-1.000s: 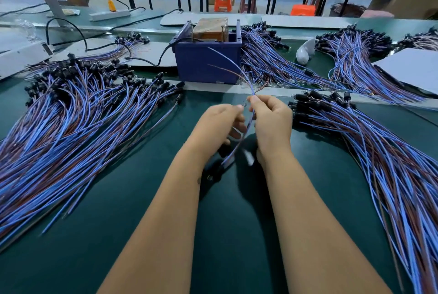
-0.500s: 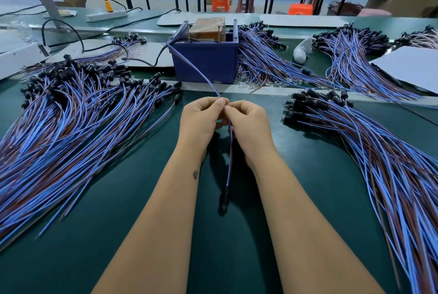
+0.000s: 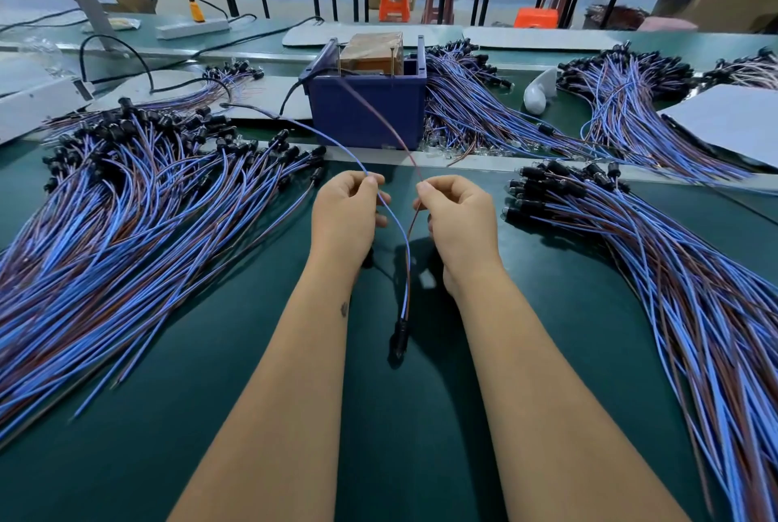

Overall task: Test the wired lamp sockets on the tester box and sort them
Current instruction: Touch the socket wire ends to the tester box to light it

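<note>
I see one small black plastic lamp socket [image 3: 399,336] hanging low between my forearms, just over the dark green matte table [image 3: 210,416]; whether it touches the surface I cannot tell. Two thin flexible leads rise from it and split apart: the blue insulated wire [image 3: 395,222] curves up and left, pinched between thumb and fingertip of my left hand [image 3: 346,215], then arcs on past that grip toward the box. The brown insulated wire [image 3: 414,222] goes up to my right hand [image 3: 459,215], which pinches it the same way with the other fingers curled, and its thin upper run reaches toward the top of the square dark blue plastic tester box [image 3: 365,111], where a tan block [image 3: 370,52] sits inside. Left of my hands, a broad fan of blue and brown wired sockets [image 3: 126,201] spreads flat, black heads bunched at the far end. Another fan of wired sockets [image 3: 673,269] lies to the right, and further bundles [image 3: 484,109] lie beside the box.
</note>
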Available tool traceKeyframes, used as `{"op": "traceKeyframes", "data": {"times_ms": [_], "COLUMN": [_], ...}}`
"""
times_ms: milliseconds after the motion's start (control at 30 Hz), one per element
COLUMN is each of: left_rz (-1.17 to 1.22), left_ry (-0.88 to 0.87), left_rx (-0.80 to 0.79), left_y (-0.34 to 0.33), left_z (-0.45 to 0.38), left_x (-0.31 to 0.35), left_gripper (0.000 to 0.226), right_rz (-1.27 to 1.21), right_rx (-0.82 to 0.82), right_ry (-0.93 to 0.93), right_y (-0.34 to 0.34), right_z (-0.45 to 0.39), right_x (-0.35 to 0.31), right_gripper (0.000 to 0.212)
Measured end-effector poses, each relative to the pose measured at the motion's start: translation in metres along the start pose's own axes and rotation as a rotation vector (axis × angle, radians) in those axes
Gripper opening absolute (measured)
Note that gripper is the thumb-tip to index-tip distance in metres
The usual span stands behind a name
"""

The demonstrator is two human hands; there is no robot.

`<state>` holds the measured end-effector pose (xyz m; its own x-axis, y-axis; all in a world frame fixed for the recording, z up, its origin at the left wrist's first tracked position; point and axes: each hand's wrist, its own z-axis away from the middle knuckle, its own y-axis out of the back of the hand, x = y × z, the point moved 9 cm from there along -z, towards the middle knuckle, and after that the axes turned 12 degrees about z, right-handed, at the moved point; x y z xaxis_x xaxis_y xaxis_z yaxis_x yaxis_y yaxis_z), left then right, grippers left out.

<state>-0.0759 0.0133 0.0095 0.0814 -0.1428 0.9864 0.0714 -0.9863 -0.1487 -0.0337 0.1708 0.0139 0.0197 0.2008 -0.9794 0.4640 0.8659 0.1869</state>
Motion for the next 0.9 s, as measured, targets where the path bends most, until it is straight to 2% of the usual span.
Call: {"op": "traceKeyframes", "data": {"times_ms": [200, 467, 900], "left_rz": [-0.078, -0.105, -0.136], "left_ry": [-0.038, -0.186, -0.129], "left_rx": [0.013, 0.062, 0.143], "left_y": [0.003, 0.011, 0.021], "left_z": [0.001, 0.002, 0.000], "left_x": [0.004, 0.016, 0.008], "left_gripper": [0.028, 0.024, 0.022], "right_rz": [-0.011, -0.243, -0.257], "right_rx": [-0.050, 0.003, 0.010], "right_ry": [-0.037, -0.103, -0.087], "right_y": [-0.006, 0.002, 0.003], "right_z": [0.001, 0.000, 0.002], "right_x": [0.002, 0.004, 0.003], "right_gripper": [0.017, 0.020, 0.021]}}
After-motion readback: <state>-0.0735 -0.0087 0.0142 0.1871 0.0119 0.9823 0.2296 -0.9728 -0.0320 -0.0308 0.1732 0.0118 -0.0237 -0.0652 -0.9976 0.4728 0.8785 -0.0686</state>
